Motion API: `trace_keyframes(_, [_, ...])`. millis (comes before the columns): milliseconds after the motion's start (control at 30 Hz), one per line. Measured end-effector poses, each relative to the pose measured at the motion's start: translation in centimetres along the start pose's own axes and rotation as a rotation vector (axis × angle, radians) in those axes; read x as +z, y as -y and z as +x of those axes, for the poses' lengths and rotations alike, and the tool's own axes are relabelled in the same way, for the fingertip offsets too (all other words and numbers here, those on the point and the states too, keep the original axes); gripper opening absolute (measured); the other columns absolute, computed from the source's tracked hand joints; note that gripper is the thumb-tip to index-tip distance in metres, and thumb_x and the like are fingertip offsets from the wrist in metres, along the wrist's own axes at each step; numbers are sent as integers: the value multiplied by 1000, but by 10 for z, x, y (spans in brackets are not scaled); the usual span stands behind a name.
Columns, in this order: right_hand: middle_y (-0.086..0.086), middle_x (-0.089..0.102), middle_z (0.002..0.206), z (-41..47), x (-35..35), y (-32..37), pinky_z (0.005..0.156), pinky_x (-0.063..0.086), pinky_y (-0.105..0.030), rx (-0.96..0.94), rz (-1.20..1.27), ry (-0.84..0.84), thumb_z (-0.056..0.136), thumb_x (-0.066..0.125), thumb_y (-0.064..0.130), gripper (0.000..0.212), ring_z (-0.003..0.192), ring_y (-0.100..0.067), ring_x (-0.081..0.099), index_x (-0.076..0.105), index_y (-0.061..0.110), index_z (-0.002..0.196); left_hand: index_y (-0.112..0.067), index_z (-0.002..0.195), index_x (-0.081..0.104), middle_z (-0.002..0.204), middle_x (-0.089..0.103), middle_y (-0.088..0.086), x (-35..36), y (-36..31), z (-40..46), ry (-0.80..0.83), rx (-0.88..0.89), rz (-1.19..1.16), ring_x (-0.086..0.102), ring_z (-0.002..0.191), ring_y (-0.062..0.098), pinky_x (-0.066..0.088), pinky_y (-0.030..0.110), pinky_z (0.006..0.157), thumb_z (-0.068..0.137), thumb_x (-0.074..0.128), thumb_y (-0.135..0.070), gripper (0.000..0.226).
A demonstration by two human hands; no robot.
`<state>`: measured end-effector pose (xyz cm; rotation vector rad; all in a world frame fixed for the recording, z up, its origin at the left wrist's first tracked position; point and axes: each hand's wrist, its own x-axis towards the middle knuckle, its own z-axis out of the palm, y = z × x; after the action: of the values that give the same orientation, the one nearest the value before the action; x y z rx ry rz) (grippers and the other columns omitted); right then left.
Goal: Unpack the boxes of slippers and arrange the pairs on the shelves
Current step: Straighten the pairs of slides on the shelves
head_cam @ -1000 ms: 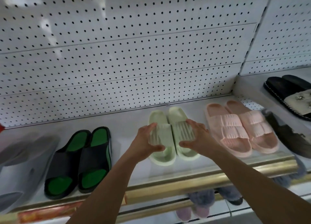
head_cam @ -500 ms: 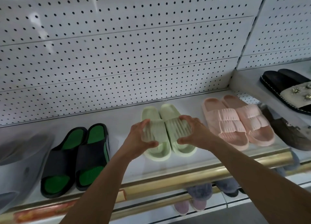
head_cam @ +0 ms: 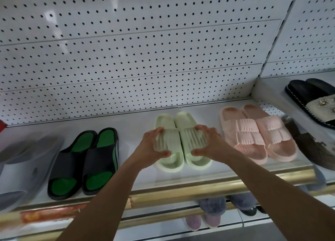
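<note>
- The pale green slippers [head_cam: 181,142] sit side by side on the white shelf [head_cam: 137,121], toes toward the front edge, between the black and green slippers [head_cam: 85,161] and the pink slippers [head_cam: 253,133].
- The left hand [head_cam: 150,148] is clamped on the strap of the left green slipper, thumb at the front and fingers over the top.
- The right hand [head_cam: 210,144] grips the strap of the right green slipper in the same way.
- Both soles appear to rest on the shelf.
- A pegboard wall [head_cam: 145,59] stands behind the shelf.
- Black slippers with pale decorated straps [head_cam: 311,99] lie on the neighbouring shelf at the right.
- Fluffy slippers [head_cam: 212,206] show on the lower shelf.
</note>
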<state>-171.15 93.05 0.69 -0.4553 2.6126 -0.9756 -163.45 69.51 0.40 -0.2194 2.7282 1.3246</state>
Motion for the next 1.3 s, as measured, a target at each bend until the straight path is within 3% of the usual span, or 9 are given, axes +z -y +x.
trace_keyframes(433, [-6,17,154,-10,1,5,111,25,-42,-10,-98,68,86,67,38,86,138,-33,24,12,30,152,-34,157,16,155,24,1,-1,-12,-7,10,-70,82,38,131,20,38,36,108,82,78,-34,97])
trace_keyframes(533, [-6,10,157,-14,1,6,112,25,-46,-40,-107,-75,89,61,42,81,142,-31,17,12,27,152,-35,156,14,157,22,-1,1,-15,-19,-90,-73,20,34,139,21,34,41,114,84,76,-37,96])
trace_keyframes(633, [-9,23,151,-22,1,10,108,30,-43,-109,-126,-211,91,58,38,69,136,-30,25,24,22,150,-34,153,26,153,31,-1,7,-13,-38,-276,-54,-51,40,135,18,38,45,113,85,75,-36,83])
trace_keyframes(767, [-10,35,146,-33,13,22,105,33,-44,-185,-175,-240,93,54,25,58,130,-32,31,32,20,147,-28,147,37,146,41,-2,6,-1,-67,-372,-29,-42,46,128,14,42,45,110,88,72,-33,68])
trace_keyframes(933, [-7,49,134,-46,34,50,97,40,-41,-363,-130,-299,90,56,17,50,121,-29,40,47,17,139,-26,145,41,146,45,-3,-31,22,-92,-451,-46,30,45,127,9,38,32,107,88,72,-31,65])
trace_keyframes(1033, [-3,53,124,-51,56,74,91,44,-37,-451,-54,-259,90,59,16,45,112,-23,50,51,18,134,-22,144,44,140,49,-1,-63,46,-110,-500,-84,75,47,125,13,40,33,106,87,73,-31,65])
trace_keyframes(1100, [0,53,118,-52,77,94,89,46,-36,-468,-14,-206,89,61,20,46,106,-19,53,50,20,134,-22,143,43,138,49,3,-86,69,-121,-542,-162,98,47,127,21,42,42,108,85,75,-32,67])
trace_keyframes(1200, [0,46,129,-51,118,126,95,42,-33,-428,-31,-68,89,62,31,59,117,-18,48,38,23,142,-21,146,37,143,42,9,-119,103,-139,-510,-301,253,35,134,30,31,48,114,82,75,-36,76])
trace_keyframes(1300, [-3,37,139,-51,157,155,102,39,-37,-373,-67,32,88,62,37,72,126,-22,40,24,28,149,-27,152,27,145,36,8,-142,130,-154,-404,-307,276,28,137,29,26,49,116,83,74,-37,84])
